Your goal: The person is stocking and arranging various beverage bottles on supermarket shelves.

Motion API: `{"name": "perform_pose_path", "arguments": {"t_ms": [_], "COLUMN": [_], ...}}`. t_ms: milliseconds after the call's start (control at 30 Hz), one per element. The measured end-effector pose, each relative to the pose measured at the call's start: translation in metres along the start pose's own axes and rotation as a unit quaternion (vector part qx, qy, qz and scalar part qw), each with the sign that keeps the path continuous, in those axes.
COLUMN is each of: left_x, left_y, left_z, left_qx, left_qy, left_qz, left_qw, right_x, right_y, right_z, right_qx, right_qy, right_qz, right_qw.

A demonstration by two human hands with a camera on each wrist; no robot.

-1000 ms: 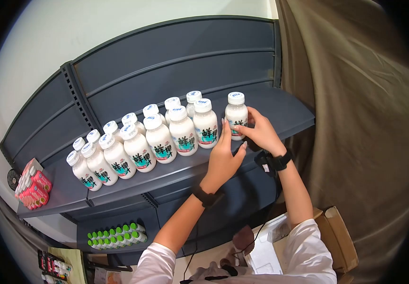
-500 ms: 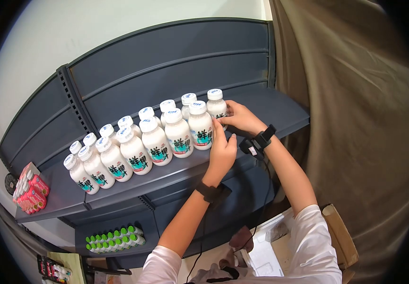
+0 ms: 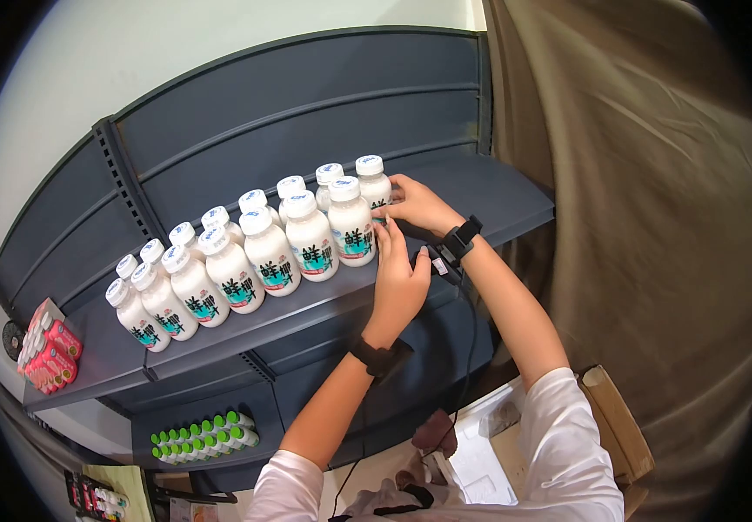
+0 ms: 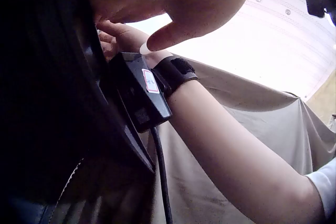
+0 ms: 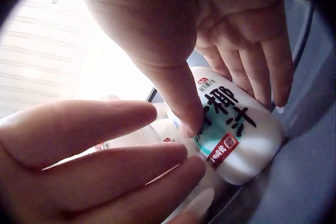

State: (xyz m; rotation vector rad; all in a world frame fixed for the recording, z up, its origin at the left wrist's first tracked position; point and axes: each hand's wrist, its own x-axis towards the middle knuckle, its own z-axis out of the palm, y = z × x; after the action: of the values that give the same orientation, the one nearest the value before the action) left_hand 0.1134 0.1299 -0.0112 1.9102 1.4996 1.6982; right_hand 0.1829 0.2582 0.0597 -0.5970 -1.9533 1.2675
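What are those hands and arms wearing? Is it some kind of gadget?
Both the left hand and the right hand are without gloves. Each wrist has a black strap. On the right one sits a black boxy device with a red-edged white label and a black cable. White sleeves cover the upper arms.

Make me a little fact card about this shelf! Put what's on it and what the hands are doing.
White bottles: two rows, standing upright on the grey shelf
Right hand: holds the end bottle of the back row
Left hand: fingers straight, by the front row's end
Pink bottles: far left
Green-capped bottles: lower down
Curtain: brown, on the right
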Motion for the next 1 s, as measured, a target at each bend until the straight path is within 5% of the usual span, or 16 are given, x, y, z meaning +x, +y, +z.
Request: {"name": "perform_pose_path", "arguments": {"t_ms": [400,567,633,767,1000], "left_x": [-0.048,-0.105,-0.134,-0.204,-0.338], "left_y": [0.011,0.023,0.027,0.006,-0.003], "left_z": [-0.023,-0.068,-0.098,-0.161,-0.296], "left_qx": [0.048,0.025,0.049,0.037,0.019], "left_qy": [-0.071,-0.088,-0.143,-0.128,0.047], "left_qz": [0.066,0.156,0.125,0.071,-0.137], "left_qw": [0.994,0.983,0.981,0.989,0.989], "right_x": [0.003,-0.010,-0.032,-0.088,-0.170], "right_y": [0.004,-0.002,-0.011,-0.046,-0.067], "right_z": [0.000,0.000,0.013,0.067,0.263], "right_qx": [-0.010,-0.038,-0.134,-0.069,0.078], "right_qy": [0.001,0.005,0.195,0.291,0.163], "right_qz": [-0.003,-0.047,-0.087,-0.201,-0.165], "right_qw": [1.000,0.998,0.968,0.933,0.970]}}
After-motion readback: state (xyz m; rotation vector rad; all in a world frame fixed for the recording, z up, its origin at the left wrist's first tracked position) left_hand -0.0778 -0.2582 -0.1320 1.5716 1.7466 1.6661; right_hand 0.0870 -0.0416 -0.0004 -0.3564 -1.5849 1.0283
